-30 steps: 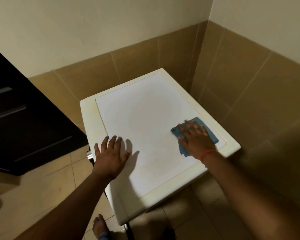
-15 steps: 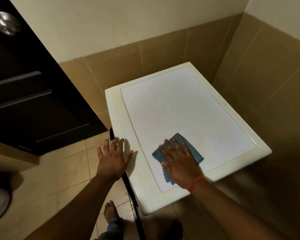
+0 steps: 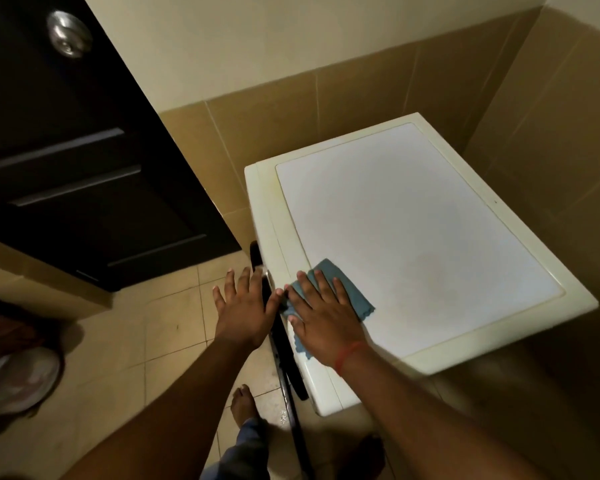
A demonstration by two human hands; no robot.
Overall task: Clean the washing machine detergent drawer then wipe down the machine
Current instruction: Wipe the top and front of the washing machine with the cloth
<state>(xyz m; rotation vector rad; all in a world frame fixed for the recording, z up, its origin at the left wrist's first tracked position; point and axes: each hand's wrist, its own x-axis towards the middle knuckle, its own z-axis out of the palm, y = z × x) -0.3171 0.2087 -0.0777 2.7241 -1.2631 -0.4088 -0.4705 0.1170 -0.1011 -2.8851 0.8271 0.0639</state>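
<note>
We're looking down into a tiled corner: tan wall tiles (image 3: 378, 91) run along the back and right side, cream paint above them, and pale floor tiles (image 3: 146, 341) spread out below. Over on the left stands a dark door (image 3: 66, 150) with a round metal knob (image 3: 69, 33) up high. Tucked into the corner is the washing machine (image 3: 568, 303), cream-bodied with a white top panel, and we can see a faint greyish patch on that panel toward its near right part.

Now to the hands. The right hand (image 3: 321, 318) lies flat on a blue cloth (image 3: 352, 292), its fingers (image 3: 326, 284) straight and spread apart, pressing the cloth down at the near left corner of the machine's top. The cloth peeks out beyond the fingertips and along the thumb side. A red thread circles that wrist (image 3: 347, 356).

The left hand (image 3: 245, 308) is open as well, fingers straight and a little apart, sitting just beside the right hand at the machine's front edge, over the dark rim of the door (image 3: 284, 362) that shows there. We cannot tell whether it touches the machine.

Down below, a bare foot (image 3: 244, 403) stands on the floor, and a pale basin (image 3: 18, 379) sits at the far left edge.
</note>
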